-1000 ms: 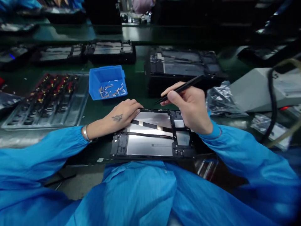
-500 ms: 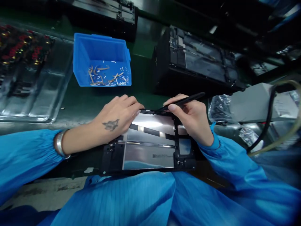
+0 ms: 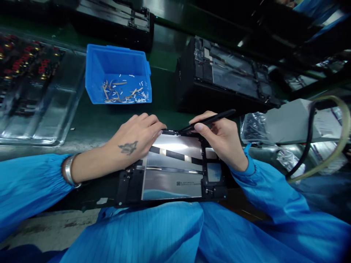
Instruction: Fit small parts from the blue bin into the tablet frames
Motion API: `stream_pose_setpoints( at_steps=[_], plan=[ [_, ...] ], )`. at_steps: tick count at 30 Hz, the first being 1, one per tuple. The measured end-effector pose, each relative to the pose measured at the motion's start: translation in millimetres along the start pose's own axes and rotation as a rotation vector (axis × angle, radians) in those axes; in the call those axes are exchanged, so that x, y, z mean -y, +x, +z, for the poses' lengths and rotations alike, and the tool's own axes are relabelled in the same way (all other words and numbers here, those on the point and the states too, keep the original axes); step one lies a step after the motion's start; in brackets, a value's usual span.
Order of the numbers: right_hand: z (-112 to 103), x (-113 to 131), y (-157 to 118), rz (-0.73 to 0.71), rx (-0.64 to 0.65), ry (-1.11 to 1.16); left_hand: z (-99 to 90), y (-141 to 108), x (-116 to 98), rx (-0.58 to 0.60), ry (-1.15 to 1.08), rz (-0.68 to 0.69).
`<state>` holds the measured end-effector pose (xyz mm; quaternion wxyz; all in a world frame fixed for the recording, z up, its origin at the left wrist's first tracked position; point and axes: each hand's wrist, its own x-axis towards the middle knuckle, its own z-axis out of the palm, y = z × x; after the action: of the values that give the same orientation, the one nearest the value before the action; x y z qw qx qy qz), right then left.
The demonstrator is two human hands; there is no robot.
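Observation:
An opened tablet (image 3: 172, 186) lies flat on the bench in front of me, its silvery battery and dark flat cables exposed. My left hand (image 3: 139, 137) rests across its upper left part, fingertips pressed together over the far edge. Slim black tweezers (image 3: 219, 116) are pinched between the thumb and fingers of my right hand (image 3: 219, 137). Their tip touches or hovers just over the tablet's far edge, to the right of my left fingertips. What lies right under the tip is too small to make out.
Beyond my left hand stands a blue bin (image 3: 119, 73) with small strips and white scraps. A clear tray (image 3: 65, 95) of circuit boards is at the left. A black stack of opened tablets (image 3: 227, 73) is at the far right, near a grey-white box (image 3: 287, 118) and a looped hose (image 3: 340, 113).
The view has shifted slightly. Both hands stay at the tablet's far edge, and the tweezers keep nearly the same place and slant.

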<state>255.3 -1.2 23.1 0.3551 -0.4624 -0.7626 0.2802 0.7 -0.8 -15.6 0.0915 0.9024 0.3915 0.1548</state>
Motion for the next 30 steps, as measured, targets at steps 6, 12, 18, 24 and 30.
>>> stream_pose_setpoints(
  at_steps=[6, 12, 18, 24, 30],
  plan=[
    [0.3, 0.7, 0.8, -0.025, 0.008, -0.025, -1.0, 0.5, -0.5, 0.017, 0.006, -0.008],
    [1.6, 0.2, 2.5, -0.010, 0.016, -0.021, -1.0, 0.9, -1.4, 0.020, 0.001, -0.020],
    [0.0, -0.9, 2.6, 0.027, -0.002, 0.021, -0.6, 0.7, -0.8, -0.003, -0.021, -0.009],
    [4.4, -7.4, 0.4, 0.179, -0.064, 0.224, 4.2, -2.2, 5.5, 0.000, -0.046, 0.021],
    [13.4, -14.5, -6.3, 0.292, -0.139, 0.375, -13.6, -9.4, -0.1, 0.012, -0.024, 0.052]
  ],
)
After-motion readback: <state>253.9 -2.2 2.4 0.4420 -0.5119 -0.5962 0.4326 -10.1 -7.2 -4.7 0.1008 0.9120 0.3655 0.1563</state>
